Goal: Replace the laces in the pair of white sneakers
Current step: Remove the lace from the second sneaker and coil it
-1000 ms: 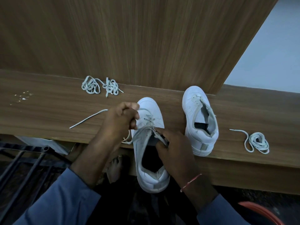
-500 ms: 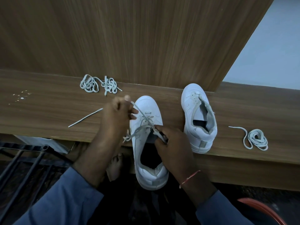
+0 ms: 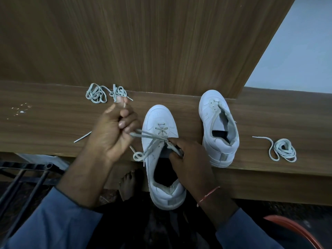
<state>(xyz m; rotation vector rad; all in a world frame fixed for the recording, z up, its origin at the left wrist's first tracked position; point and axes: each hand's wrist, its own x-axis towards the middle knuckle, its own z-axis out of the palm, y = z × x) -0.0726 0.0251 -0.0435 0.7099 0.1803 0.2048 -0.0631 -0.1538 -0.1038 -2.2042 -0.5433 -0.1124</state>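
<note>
1. White sneaker (image 3: 158,115) overhangs the table's (image 3: 45,126) front edge, lace (image 3: 152,139) crossed through its lowest eyelets.
2. Left hand (image 3: 113,135) grips that lace, fingers curled.
3. Right hand (image 3: 192,166) pinches the sneaker's eyelet edge.

sleeves (image 3: 53,220): blue, long, both arms | right wrist: thin red thread band (image 3: 208,194) | foot (image 3: 126,186): bare

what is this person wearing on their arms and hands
Blue long sleeves cover both arms: the left sleeve and right sleeve end partway up the forearms. A thin red thread bracelet circles the right wrist. The left hand and right hand are bare, with no gloves or rings visible.
</note>
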